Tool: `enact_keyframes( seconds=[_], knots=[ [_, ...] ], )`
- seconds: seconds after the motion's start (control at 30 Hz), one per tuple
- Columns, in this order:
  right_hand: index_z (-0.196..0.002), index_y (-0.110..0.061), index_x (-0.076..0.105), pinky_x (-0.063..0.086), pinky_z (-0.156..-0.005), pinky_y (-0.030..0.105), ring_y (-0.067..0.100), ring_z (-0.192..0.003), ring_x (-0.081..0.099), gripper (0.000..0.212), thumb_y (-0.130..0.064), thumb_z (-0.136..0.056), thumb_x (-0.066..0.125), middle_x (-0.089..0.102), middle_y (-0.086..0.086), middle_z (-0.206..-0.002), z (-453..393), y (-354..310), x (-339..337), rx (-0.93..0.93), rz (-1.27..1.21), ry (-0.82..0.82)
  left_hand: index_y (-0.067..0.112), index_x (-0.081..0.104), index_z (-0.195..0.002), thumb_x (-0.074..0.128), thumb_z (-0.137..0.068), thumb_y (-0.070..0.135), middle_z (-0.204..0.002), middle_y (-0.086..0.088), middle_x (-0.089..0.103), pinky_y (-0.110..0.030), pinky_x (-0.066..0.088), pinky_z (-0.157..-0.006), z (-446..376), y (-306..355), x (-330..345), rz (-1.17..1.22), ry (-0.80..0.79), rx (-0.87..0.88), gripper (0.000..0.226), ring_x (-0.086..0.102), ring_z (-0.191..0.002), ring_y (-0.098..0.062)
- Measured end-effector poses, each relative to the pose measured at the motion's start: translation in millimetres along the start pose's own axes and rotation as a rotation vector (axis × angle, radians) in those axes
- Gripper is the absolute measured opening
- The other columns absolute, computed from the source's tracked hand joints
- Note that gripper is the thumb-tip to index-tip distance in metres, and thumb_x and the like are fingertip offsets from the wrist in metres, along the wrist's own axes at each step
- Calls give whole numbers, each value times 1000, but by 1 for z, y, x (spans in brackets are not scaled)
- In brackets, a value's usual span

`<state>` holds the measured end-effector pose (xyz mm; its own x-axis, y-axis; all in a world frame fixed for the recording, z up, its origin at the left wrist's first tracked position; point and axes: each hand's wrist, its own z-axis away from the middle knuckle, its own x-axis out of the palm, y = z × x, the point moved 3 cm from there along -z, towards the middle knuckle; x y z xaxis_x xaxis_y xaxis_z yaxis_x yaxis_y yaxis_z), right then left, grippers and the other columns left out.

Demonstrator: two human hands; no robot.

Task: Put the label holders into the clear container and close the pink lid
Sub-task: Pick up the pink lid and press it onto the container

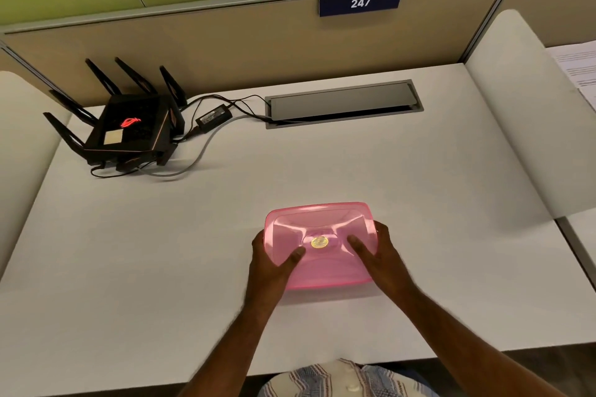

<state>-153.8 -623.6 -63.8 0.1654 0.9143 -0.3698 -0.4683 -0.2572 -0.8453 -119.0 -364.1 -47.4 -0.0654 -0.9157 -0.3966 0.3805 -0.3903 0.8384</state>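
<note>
Fingers curled round both short ends of the pink lid (321, 245), thumbs pressing down on top.

My left hand (272, 263) grips the left end, right hand (382, 259) the right; lid's near me on the white desk (435, 190); container underneath is hidden; black router (125, 129) sits far left; sign (360, 1) reads 247.

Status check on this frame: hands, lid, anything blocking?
Both hands, left and right, grip the pink lid at its sides, thumbs on top. Lid sits on the container. Label holders not visible. Nothing in the way.
</note>
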Motion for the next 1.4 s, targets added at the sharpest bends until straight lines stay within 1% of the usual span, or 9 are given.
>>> enact_keyframes(
  seconds=[0.07, 0.13, 0.3, 0.43, 0.57, 0.7, 0.83, 1.07, 1.4],
  knots=[
    [-130, -51, 37, 47, -71, 14, -15, -94, 60, 78, -89, -67, 62, 61, -33, -109, 1, -1, 0, -10, 25, 21, 44, 35, -136, 79, -54, 77, -123, 18, 58, -16, 46, -78, 0, -2, 0, -8, -3, -8, 98, 59, -108, -7],
    [-131, -49, 38, 50, -76, 23, -9, -97, 61, 82, -89, -65, 63, 62, -29, -111, 2, 0, 1, -14, 36, 38, 44, 35, -136, 79, -52, 79, -122, 17, 59, -12, 44, -73, 0, -4, 0, -19, 3, -13, 101, 59, -107, -8],
    [-133, -50, 37, 54, -92, 38, 11, -108, 64, 82, -88, -66, 66, 64, -18, -123, 2, 3, 2, 0, 24, 31, 52, 35, -131, 77, -54, 81, -115, 31, 56, -8, 41, -72, -1, -5, 0, -7, 25, -12, 93, 57, -101, 7],
    [-133, -49, 38, 54, -94, 39, 11, -111, 65, 80, -87, -68, 65, 64, -20, -123, 2, 1, 2, -1, -4, 14, 51, 37, -131, 80, -56, 77, -115, 40, 51, -9, 43, -75, -3, -7, 1, 15, 26, 0, 91, 52, -104, 17],
    [-131, -50, 38, 54, -84, 33, 7, -106, 65, 73, -83, -71, 65, 61, -29, -113, -8, -11, 0, -37, -5, 35, 49, 38, -132, 83, -56, 73, -116, 38, 52, -8, 45, -75, -14, -1, 3, 47, 30, 6, 91, 52, -103, 21],
    [-135, -43, 37, 53, -89, 35, 13, -109, 63, 80, -84, -71, 63, 61, -21, -118, -31, -23, -5, -47, -11, 41, 48, 37, -131, 82, -55, 74, -115, 38, 51, -8, 42, -75, -33, 16, 7, 63, 19, 27, 92, 50, -100, 24],
    [-138, -35, 38, 44, -76, 15, 11, -108, 60, 94, -89, -64, 61, 56, -26, -114, -54, -34, -12, -60, -31, 40, 37, 37, -138, 83, -61, 66, -126, 19, 53, -11, 40, -79, -54, 29, 17, 91, -26, 33, 95, 54, -111, -1],
    [-139, -24, 41, 46, -85, 29, 17, -111, 60, 74, -64, -84, 68, 57, -10, -123, -86, -40, -19, -52, -9, 20, 31, 40, -139, 83, -63, 62, -130, 10, 56, -24, 47, -89, -81, 37, 29, 118, -55, 54, 93, 56, -118, -12],
    [-141, -23, 40, 47, -85, 33, 20, -108, 60, 70, -63, -88, 63, 59, -4, -126, -96, -44, -18, -49, 37, -7, 31, 38, -139, 81, -67, 63, -128, 12, 55, -19, 43, -85, -92, 40, 28, 65, -67, 59, 89, 56, -114, -10]
  ],
)
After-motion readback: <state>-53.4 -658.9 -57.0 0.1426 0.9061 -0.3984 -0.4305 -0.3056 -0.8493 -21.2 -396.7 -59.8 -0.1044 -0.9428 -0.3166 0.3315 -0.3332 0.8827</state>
